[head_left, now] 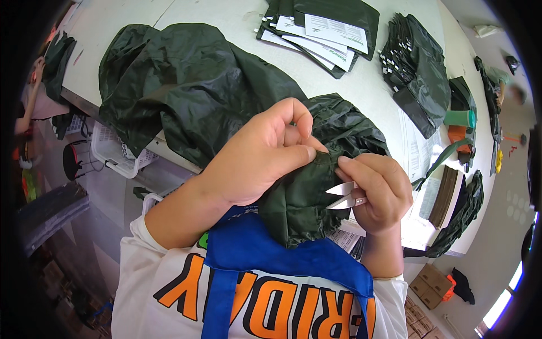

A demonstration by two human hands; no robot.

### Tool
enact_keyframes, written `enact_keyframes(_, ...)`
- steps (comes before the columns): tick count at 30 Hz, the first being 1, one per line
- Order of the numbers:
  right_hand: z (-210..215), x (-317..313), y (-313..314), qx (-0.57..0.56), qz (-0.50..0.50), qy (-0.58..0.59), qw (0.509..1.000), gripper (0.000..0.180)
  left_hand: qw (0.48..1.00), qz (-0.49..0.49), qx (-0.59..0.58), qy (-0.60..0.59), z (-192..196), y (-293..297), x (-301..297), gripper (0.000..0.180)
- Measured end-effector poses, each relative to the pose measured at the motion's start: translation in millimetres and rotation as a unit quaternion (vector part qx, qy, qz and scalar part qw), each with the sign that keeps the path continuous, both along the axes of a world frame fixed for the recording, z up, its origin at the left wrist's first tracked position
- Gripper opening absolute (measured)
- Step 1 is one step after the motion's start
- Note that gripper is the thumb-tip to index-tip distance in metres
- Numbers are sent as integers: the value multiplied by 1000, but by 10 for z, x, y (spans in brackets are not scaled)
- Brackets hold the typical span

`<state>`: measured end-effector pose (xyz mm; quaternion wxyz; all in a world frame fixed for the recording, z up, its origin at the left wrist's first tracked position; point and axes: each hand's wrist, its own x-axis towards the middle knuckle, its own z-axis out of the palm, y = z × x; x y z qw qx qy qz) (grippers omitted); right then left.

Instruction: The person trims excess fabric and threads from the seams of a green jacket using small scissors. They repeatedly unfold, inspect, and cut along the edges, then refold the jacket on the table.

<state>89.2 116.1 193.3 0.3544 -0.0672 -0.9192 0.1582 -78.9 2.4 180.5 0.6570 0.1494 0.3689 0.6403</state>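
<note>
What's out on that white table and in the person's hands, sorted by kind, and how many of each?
Loose dark green garments: 2, one spread on the table, one pinched by the left hand at.
Stacks of packed dark pouches: 2.
Thread snips: 1, in the right hand.
Green cup: 1.
Total: 6.

A big white bench (361,85) is holding a pile of dark green cloth (180,85). Flat dark bags with white paper labels (319,34) are lying at the far end. A stack of folded dark pieces (418,70) is sitting beside them. A white basket (116,152) is standing under the bench.
</note>
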Motion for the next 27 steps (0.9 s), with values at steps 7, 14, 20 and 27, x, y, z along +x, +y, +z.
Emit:
enact_keyframes(7, 26, -61, -21, -20, 10, -8, 1000, 20, 999, -14, 12, 51, 16, -15, 14, 24)
enact_keyframes(14, 218, 19, -59, -227, 218, -113, 943, 16, 996, 47, 32, 73, -59, 1, -3, 25)
enact_keyframes(20, 86, 277, 88, -345, 18, 13, 938, 46, 999, 22, 17, 17, -46, -2, -4, 23)
enact_keyframes(27, 69, 222, 77, -57, -10, -52, 997, 40, 1000, -14, 10, -13, -61, -13, -22, 22)
